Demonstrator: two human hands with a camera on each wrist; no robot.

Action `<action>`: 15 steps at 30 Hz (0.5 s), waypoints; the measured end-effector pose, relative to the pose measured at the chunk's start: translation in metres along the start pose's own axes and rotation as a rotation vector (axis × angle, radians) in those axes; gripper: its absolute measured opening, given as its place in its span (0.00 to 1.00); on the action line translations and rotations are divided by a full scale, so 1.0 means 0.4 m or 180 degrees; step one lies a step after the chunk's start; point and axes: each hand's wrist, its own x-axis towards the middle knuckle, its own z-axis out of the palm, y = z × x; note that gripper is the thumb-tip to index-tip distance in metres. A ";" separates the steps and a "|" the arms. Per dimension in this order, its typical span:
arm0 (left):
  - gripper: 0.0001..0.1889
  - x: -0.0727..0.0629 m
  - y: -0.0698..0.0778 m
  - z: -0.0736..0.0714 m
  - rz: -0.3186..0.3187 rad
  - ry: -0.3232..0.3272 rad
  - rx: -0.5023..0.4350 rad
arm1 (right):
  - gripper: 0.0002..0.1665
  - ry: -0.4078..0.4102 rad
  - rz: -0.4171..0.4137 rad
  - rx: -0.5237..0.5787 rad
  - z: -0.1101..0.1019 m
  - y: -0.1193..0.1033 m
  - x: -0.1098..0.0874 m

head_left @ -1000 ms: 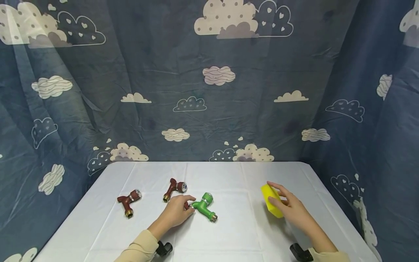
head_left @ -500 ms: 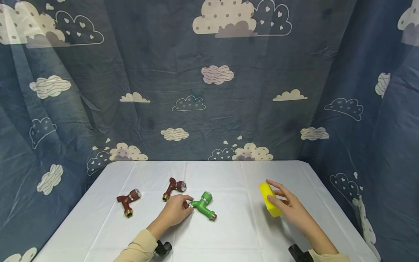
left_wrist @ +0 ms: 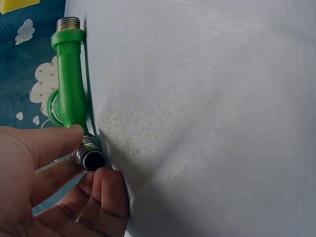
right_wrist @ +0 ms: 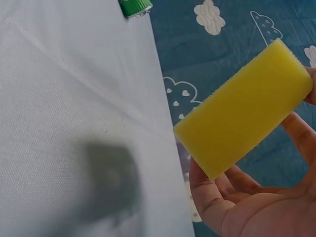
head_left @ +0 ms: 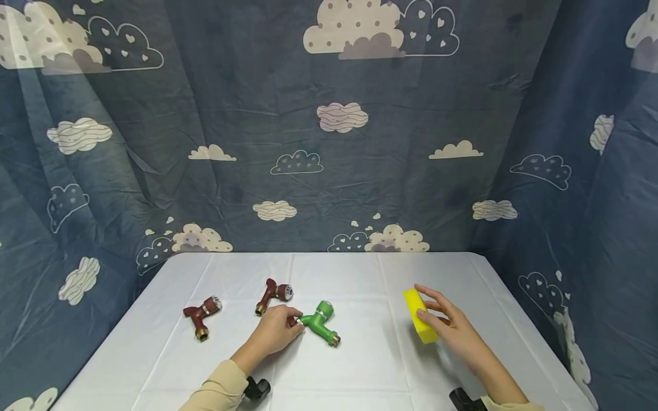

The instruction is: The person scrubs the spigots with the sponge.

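Observation:
A green faucet (head_left: 320,323) with a brass threaded end lies on the white table, right of my left hand (head_left: 277,330). Thumb and fingers of that hand pinch its chrome spout end (left_wrist: 93,157), as the left wrist view shows up close. On the right, a yellow sponge (head_left: 420,315) is held above the table by my right hand (head_left: 452,325), between thumb and fingers. The right wrist view has the sponge's broad face (right_wrist: 242,111) tilted, with fingertips at its ends.
Two dark red faucets lie left of the green one: one faucet (head_left: 203,317) farther left, another faucet (head_left: 273,296) just beyond my left hand. The white table (head_left: 360,371) ends at a dark blue cloud-print curtain (head_left: 370,188) behind and at both sides.
My right hand has shifted slightly left with the sponge, which now stands a little steeper. The left hand and the green faucet stay practically where they were.

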 end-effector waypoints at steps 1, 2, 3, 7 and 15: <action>0.13 0.000 0.000 0.000 -0.0007 0.0005 -0.0013 | 0.41 -0.0002 0.0002 -0.0002 0.002 0.000 -0.001; 0.12 -0.001 0.000 0.001 -0.0012 0.0010 -0.0022 | 0.40 -0.0002 0.0002 -0.0010 0.003 0.001 -0.001; 0.12 -0.001 0.000 0.001 -0.0013 0.0012 -0.0029 | 0.40 0.0000 0.0002 -0.0017 0.004 0.001 -0.002; 0.11 -0.002 -0.004 0.003 -0.0018 0.0007 -0.0077 | 0.41 -0.0019 0.0006 -0.0005 0.008 0.000 -0.005; 0.11 -0.005 -0.011 -0.008 -0.0153 -0.0059 -0.0492 | 0.40 -0.0023 -0.0046 0.0085 0.020 -0.017 -0.007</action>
